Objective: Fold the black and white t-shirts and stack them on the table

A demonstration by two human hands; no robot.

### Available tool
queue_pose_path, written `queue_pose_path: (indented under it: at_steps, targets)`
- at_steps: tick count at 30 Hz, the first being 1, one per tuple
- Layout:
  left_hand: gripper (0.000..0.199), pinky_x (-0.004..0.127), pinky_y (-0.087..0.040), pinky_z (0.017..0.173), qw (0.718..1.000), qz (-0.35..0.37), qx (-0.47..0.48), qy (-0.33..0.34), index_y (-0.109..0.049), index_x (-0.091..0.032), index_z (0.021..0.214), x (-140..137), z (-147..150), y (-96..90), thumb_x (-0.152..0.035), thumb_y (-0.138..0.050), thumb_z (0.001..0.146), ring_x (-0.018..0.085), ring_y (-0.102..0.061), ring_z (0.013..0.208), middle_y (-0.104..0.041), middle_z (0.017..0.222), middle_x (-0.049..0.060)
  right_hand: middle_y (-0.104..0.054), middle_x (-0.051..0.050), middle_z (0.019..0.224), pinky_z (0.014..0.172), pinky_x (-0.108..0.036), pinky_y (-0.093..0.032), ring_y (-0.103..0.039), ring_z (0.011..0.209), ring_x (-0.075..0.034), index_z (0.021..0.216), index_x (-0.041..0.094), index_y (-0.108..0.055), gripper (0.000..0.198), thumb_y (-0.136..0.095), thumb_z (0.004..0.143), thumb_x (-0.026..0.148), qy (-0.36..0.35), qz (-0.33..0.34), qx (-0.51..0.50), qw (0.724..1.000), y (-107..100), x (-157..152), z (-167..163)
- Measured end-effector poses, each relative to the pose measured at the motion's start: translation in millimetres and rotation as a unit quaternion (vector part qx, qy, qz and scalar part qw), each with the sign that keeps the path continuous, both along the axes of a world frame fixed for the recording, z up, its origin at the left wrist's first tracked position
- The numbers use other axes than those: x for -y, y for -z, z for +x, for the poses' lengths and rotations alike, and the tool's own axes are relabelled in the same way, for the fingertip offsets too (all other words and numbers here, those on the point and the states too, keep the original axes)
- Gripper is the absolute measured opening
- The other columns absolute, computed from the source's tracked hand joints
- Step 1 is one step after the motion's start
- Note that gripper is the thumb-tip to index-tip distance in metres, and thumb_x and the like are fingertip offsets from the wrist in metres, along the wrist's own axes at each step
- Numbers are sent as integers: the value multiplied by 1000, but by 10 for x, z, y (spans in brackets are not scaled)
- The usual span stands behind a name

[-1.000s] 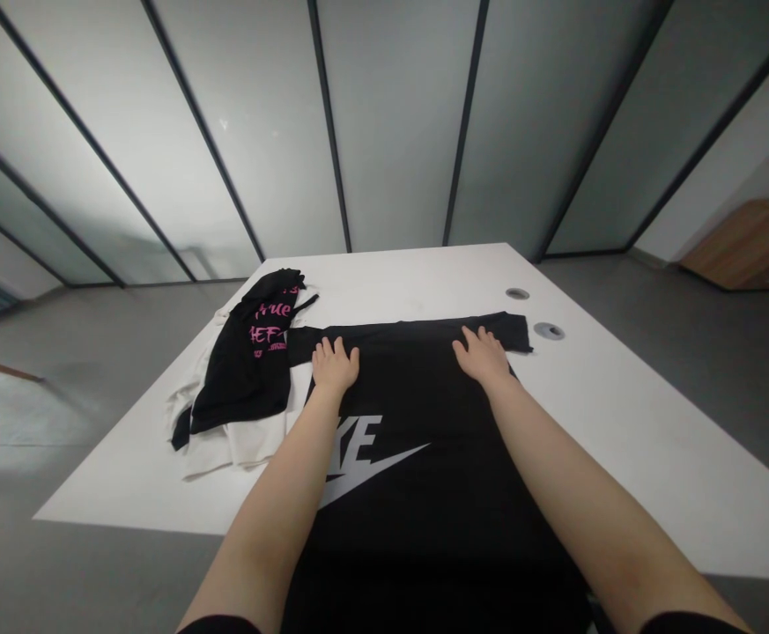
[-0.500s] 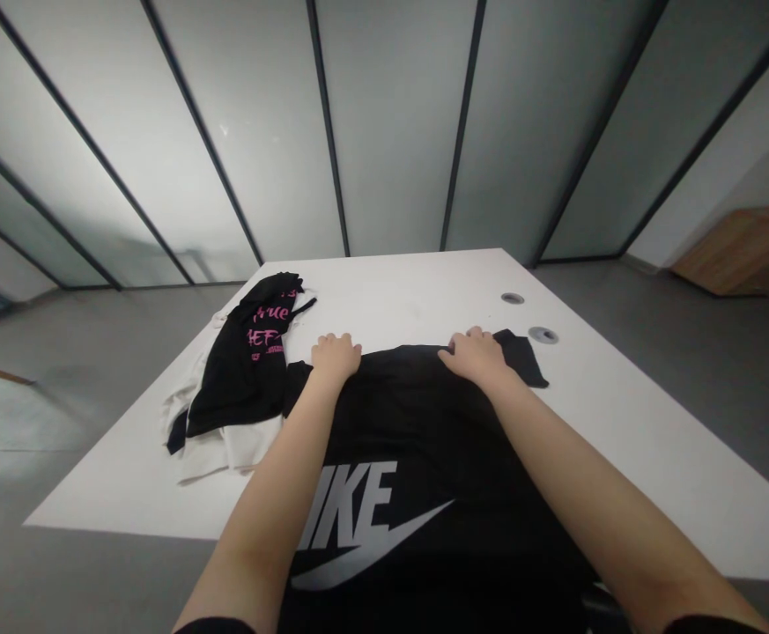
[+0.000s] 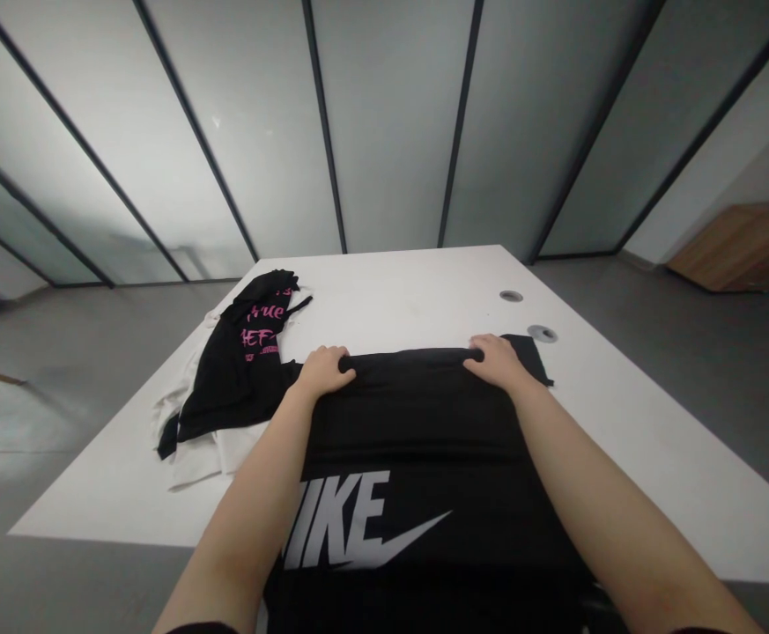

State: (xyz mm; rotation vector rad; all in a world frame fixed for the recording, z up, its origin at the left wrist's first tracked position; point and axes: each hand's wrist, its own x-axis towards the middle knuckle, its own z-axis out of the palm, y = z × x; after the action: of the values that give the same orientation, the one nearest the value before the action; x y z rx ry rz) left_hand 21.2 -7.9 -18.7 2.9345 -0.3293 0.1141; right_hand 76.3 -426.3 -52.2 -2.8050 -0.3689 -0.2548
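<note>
We see a frosted glass wall [image 3: 390,132] behind our white counter [image 3: 410,299]. Our black shirt [image 3: 417,423] lies on it, print up, reaching past the near edge. At left, a black top [image 3: 225,379] rests on white cloth [image 3: 192,462]. Our left hand [image 3: 323,370] and right hand [image 3: 495,359] grip the shirt's far edge, fingers curled. Two round hole covers [image 3: 543,334] sit rightward.

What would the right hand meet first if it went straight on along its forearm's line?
The right hand, holding the black shirt at its far edge, would first pass over the white tabletop; then perhaps it would meet the frosted panels, though depth is unclear.
</note>
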Motion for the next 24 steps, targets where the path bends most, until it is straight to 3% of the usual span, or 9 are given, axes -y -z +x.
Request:
queue_pose_path:
  at_steps: [3,7,10,12,16,18,20,21,24]
  targets:
    - [22,42,-52,91,1000,-26,2,-7,-75,-24,108,-30,-10,-42,-32,-66,89,33,-69,100,-77,99,9,-77,-11,109,108,-50,-44,-65,112,-33,81,26,-63,4,-61,85,27,-35,47,36,998,-44,2,-11]
    - [23,45,-49,97,994,-46,101,-24,-72,-26,103,49,-54,-111,-16,-58,88,32,-66,106,-76,98,9,-75,-11,93,104,-49,-45,-64,98,-32,75,28,-56,20,-51,93,23,-13,99,95,991,-107,-6,-46]
    - [18,42,-50,93,994,-58,81,40,-74,-26,94,94,-83,-124,-18,-61,83,31,-67,99,-76,92,7,-75,-12,102,105,-48,-47,-64,105,-33,99,25,-68,17,-54,91,25,0,105,79,991,-86,-29,-68]
    - [13,38,-50,85,993,-83,2,82,-74,-25,84,96,-82,-108,-28,-62,87,27,-68,87,-75,84,6,-74,-14,119,108,-48,-47,-63,116,-34,124,20,-70,39,-57,88,28,0,88,41,995,-50,-60,-68]
    - [60,36,-49,76,990,-104,-98,20,-69,-22,61,75,-38,-66,-51,-40,106,25,-68,71,-71,67,8,-65,-19,144,108,-55,-46,-57,130,-43,145,18,-67,60,-63,86,34,68,9,-20,997,-27,-117,-39]
    - [53,36,-50,76,993,-82,-82,-23,-74,-22,73,63,-20,-46,-56,-47,104,27,-71,78,-74,75,9,-68,-19,138,104,-59,-47,-57,126,-46,139,21,-72,55,-65,87,38,98,-14,-44,994,-50,-128,-25]
    - [37,36,-52,78,996,-66,-50,-42,-78,-23,103,53,-12,-21,-56,-64,96,29,-73,91,-78,96,9,-74,-18,123,99,-60,-47,-59,119,-46,124,23,-77,42,-66,88,40,99,-25,-54,993,-77,-131,-20]
    - [40,37,-53,82,997,-64,-34,-41,-76,-23,115,49,-10,-6,-55,-70,92,30,-73,98,-77,106,10,-76,-17,115,98,-59,-47,-59,116,-45,117,23,-79,36,-66,88,39,92,-25,-49,994,-87,-132,-22]
    - [31,40,-53,96,998,-62,-3,2,-75,-23,115,59,-7,30,-46,-69,95,31,-70,110,-74,115,12,-76,-14,104,95,-54,-46,-60,109,-40,100,24,-76,19,-64,87,30,57,-3,3,998,-101,-138,-37]
